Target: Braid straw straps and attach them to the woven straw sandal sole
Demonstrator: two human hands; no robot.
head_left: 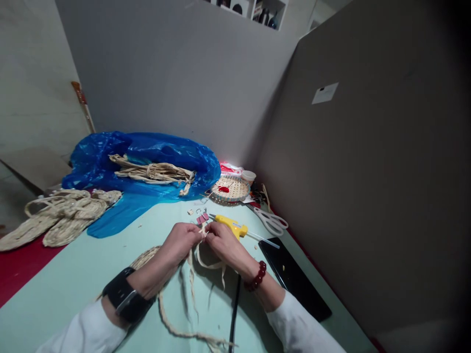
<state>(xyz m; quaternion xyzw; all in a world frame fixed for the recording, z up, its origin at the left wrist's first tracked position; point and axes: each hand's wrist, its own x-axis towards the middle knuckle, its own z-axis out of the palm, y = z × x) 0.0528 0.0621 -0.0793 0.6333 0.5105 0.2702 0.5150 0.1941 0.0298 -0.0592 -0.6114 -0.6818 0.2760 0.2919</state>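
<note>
The left hand (180, 243) and right hand (225, 243) grips pinch straw strands (192, 277); glue gun (231, 225) label unreadable.

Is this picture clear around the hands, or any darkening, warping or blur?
Head view: dark vignette swallows the right edge; the grey partition stretches from wide-angle warping; soft shadow falls under the left hand and right hand; the straw strands they pinch look sharp.

dim indoor light, soft, from above. grey partition wall (368, 162) falls into murk; heavy dark vignette along right edge and corner. strong wide-angle bend, straight edges tilted. blue plastic bag (147, 157) shows glossy highlights. soft shadows under wrists on pale green desk (73, 274). far shelf blurred; slight overall softness.
</note>
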